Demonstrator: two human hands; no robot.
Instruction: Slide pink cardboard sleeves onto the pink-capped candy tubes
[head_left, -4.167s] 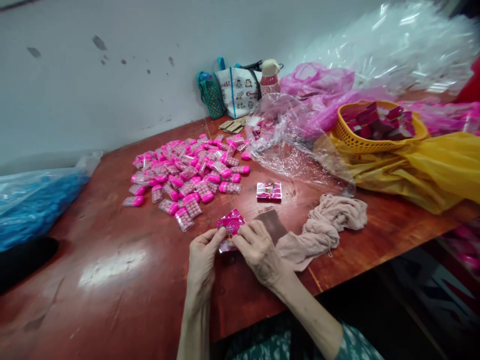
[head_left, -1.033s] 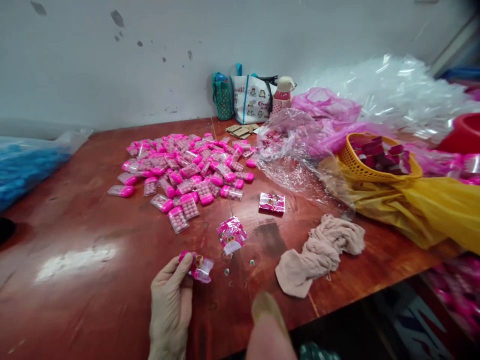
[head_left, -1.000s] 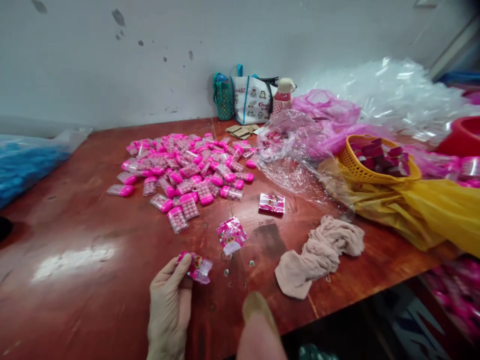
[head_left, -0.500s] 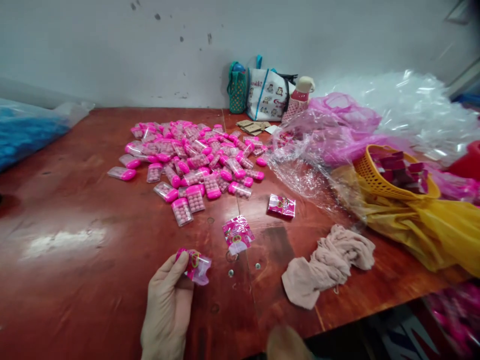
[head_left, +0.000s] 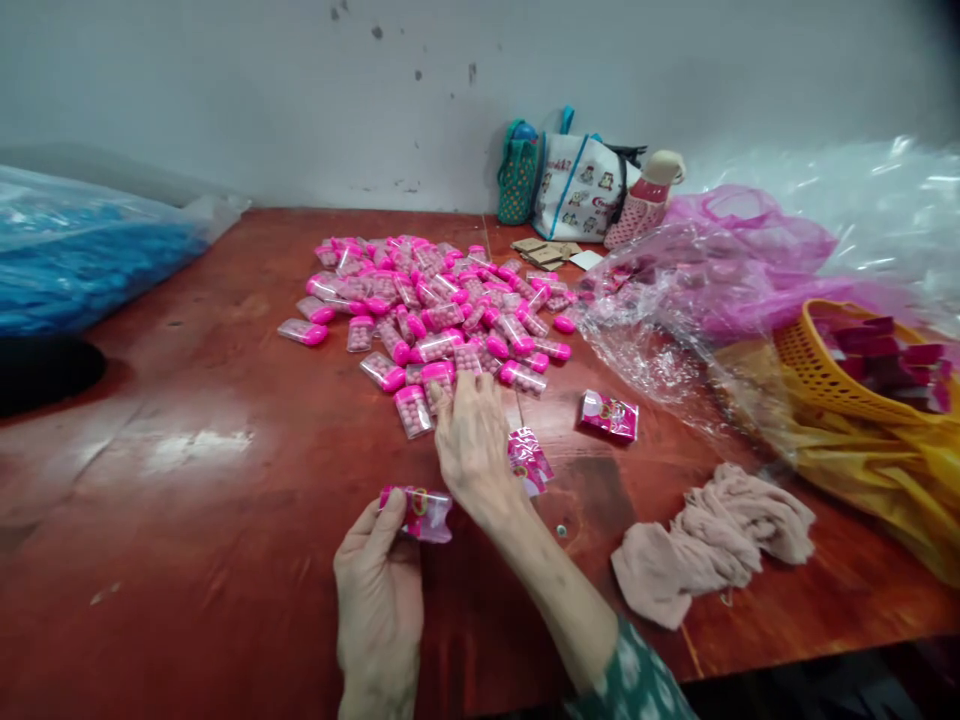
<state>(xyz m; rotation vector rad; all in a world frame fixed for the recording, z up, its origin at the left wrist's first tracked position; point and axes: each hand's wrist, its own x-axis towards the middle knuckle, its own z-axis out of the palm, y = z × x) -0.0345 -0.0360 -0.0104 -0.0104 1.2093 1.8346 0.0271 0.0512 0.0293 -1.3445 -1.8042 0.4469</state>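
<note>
My left hand [head_left: 381, 575] pinches a pink printed plastic sleeve [head_left: 427, 515] between thumb and fingers, its clear end pointing right. My right hand [head_left: 472, 430] reaches forward over the near edge of a heap of small clear containers [head_left: 442, 315] with bright pink caps, filled with pale pink balls. Its fingers are stretched out and apart, with the tips at a container [head_left: 466, 357] and the thumb beside another container [head_left: 438, 374]. Partly behind the right wrist lies a loose pink printed sleeve [head_left: 531, 462]. A stack of similar sleeves [head_left: 609, 416] rests further right.
A crumpled beige cloth [head_left: 712, 545] lies at right. Beyond it are a yellow basket [head_left: 817, 365] of dark pink pieces, yellow sheeting [head_left: 862, 470] and a pink bag [head_left: 750, 240]. A tote bag [head_left: 577, 190] and bottles stand by the wall. A blue-filled bag [head_left: 82, 260] sits left.
My right hand has come in from the bottom edge and reached the containers. The left hand still holds its sleeve, now turned more level. The whole view has shifted, moving the table things rightward.
</note>
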